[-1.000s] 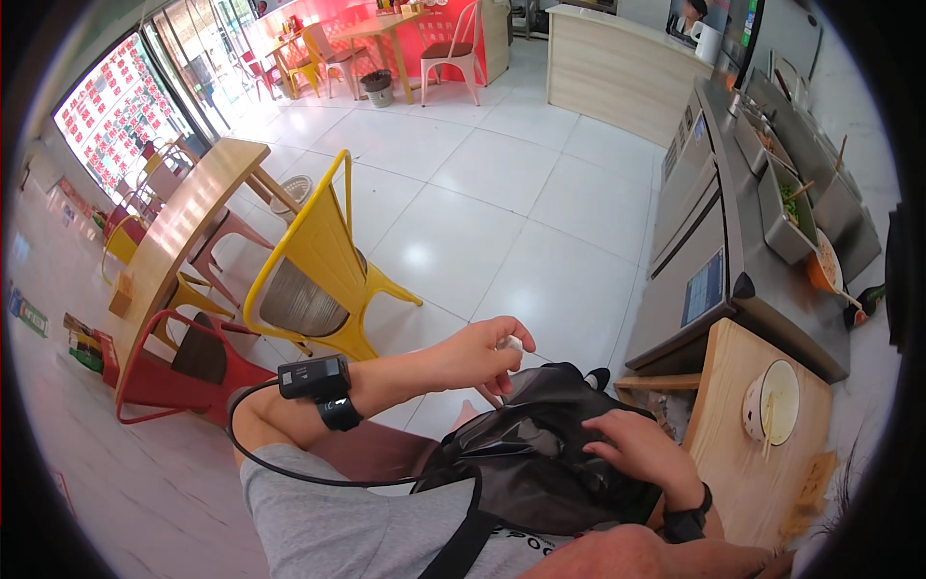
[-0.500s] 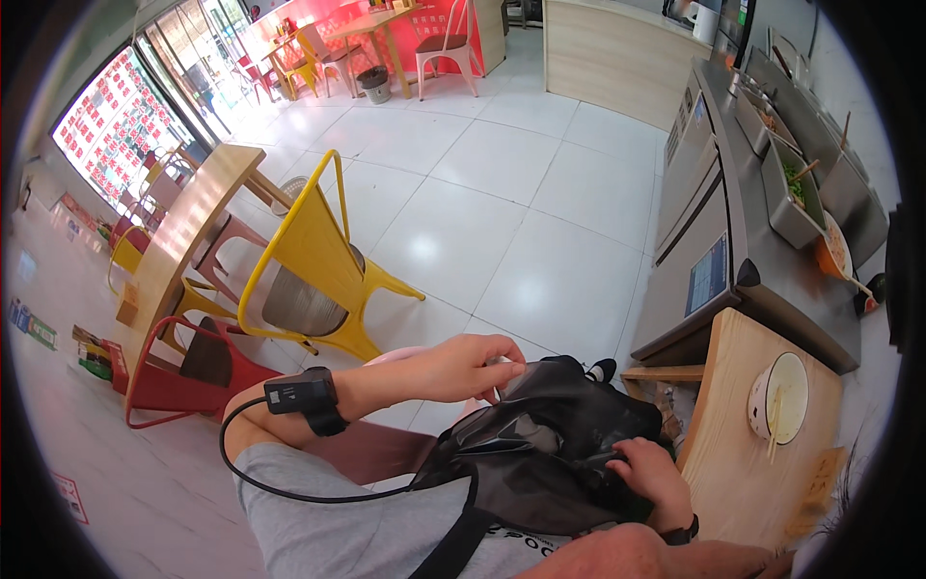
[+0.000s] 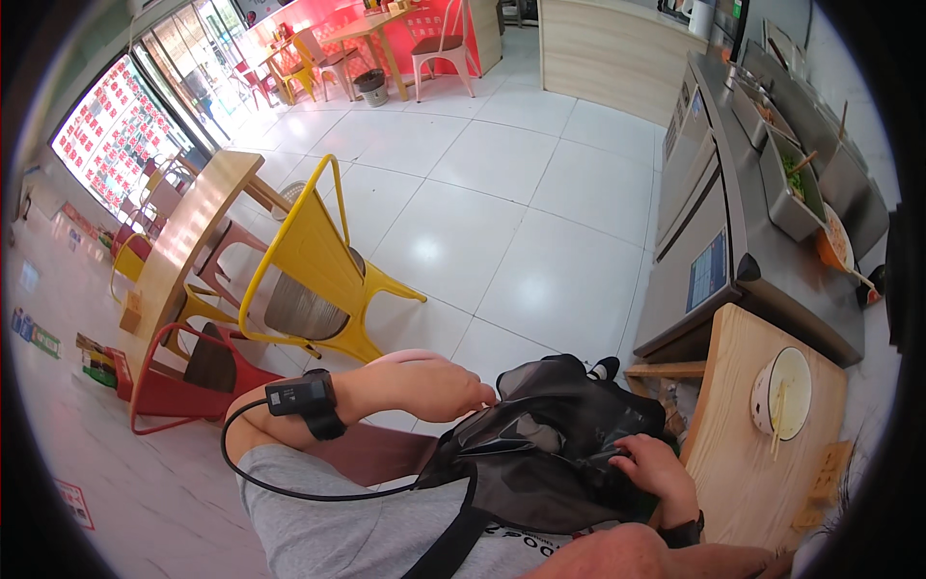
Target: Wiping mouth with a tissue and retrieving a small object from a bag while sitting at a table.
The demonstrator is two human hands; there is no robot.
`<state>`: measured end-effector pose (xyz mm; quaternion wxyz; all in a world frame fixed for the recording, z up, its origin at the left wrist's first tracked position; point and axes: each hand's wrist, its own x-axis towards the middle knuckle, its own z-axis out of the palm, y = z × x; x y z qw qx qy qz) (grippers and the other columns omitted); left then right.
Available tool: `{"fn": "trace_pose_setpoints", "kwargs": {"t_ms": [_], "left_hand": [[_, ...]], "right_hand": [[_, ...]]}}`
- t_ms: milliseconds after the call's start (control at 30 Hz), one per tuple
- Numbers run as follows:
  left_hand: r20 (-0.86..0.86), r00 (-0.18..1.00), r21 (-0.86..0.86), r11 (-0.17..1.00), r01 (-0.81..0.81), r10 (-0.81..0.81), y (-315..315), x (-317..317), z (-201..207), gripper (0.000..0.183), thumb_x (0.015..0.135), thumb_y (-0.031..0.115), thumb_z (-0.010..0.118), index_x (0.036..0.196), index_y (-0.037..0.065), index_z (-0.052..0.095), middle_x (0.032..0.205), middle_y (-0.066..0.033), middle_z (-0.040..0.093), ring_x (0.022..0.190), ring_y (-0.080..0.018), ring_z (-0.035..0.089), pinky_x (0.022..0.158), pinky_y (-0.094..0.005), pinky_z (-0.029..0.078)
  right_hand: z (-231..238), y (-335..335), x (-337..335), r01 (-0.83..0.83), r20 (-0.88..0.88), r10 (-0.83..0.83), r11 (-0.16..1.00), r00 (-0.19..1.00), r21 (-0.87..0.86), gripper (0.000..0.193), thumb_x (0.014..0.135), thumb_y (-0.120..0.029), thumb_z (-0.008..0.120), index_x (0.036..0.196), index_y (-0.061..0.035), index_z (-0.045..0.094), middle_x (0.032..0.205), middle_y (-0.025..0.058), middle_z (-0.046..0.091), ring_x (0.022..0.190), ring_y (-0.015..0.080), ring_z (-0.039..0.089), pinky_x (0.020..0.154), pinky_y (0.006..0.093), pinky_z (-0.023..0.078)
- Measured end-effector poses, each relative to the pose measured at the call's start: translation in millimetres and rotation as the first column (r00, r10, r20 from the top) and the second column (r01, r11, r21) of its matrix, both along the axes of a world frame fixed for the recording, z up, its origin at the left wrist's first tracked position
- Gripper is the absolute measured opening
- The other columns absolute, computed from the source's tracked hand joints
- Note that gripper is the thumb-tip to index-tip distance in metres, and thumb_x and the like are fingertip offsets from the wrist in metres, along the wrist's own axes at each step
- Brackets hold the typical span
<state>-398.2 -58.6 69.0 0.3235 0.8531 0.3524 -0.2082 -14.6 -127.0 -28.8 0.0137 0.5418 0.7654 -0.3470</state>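
Note:
A dark, shiny, partly see-through apron [image 3: 579,492] lies bunched over my lap. My left hand [image 3: 453,394] is at its upper left edge, back of the hand up, with fingers curled down. The fingertips are mostly hidden, so what they hold, if anything, cannot be made out. My right hand [image 3: 651,467] rests on the right side of the apron, thumb and fingers apart. A black device [image 3: 299,397] with a cable is strapped to my left forearm.
To my right, a wooden table [image 3: 743,482] bears a white bowl [image 3: 793,391] with chopsticks. Beyond it stands a steel counter [image 3: 796,280] with food trays. A yellow chair [image 3: 313,256], a red chair [image 3: 207,372] and a long wooden table [image 3: 193,217] stand to the left.
My left hand has turned over and drawn slightly left and down, its fingers now curled under instead of loosely pinched. The right hand stays nearly in place.

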Motion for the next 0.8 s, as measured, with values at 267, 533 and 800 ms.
{"fn": "trace_pose_setpoints", "kwargs": {"t_ms": [267, 533, 800], "left_hand": [[-0.028, 1.000, 0.000, 1.000, -0.003, 0.003, 1, -1, 2, 0.040, 0.100, 0.021, 0.047, 0.139, 0.022, 0.050, 0.104, -0.0131, 0.069, 0.097, -0.0315, 0.066, 0.084, -0.0435, 0.052], [-0.005, 1.000, -0.008, 1.000, -0.008, 0.008, 1, -5, -8, 0.040, 0.099, 0.019, 0.047, 0.139, 0.019, 0.050, 0.106, -0.0109, 0.070, 0.098, -0.0305, 0.067, 0.085, -0.0415, 0.052], [0.166, 0.983, -0.077, 0.995, -0.067, 0.079, -1, -6, -13, 0.023, 0.097, 0.021, 0.051, 0.113, 0.006, 0.061, 0.089, -0.0170, 0.069, 0.089, -0.0360, 0.066, 0.076, -0.0456, 0.049]], "right_hand": [[-7, -1, 2, 0.014, -0.004, -0.014, 0.999, 1.000, -0.037, 0.035, 0.087, -0.032, 0.068, 0.111, -0.0059, 0.067, 0.106, 0.0162, 0.066, 0.102, 0.0357, 0.062, 0.088, 0.0428, 0.050], [-4, 1, 0, -0.014, -0.024, 0.013, 0.998, 1.000, -0.068, 0.036, 0.087, -0.033, 0.068, 0.109, -0.0052, 0.067, 0.104, 0.0165, 0.066, 0.101, 0.0358, 0.062, 0.088, 0.0430, 0.050], [-3, 1, 0, -0.020, -0.023, 0.018, 0.997, 1.000, -0.078, 0.037, 0.087, -0.035, 0.067, 0.109, -0.0053, 0.067, 0.102, 0.0164, 0.066, 0.100, 0.0361, 0.062, 0.086, 0.0434, 0.050]]}}
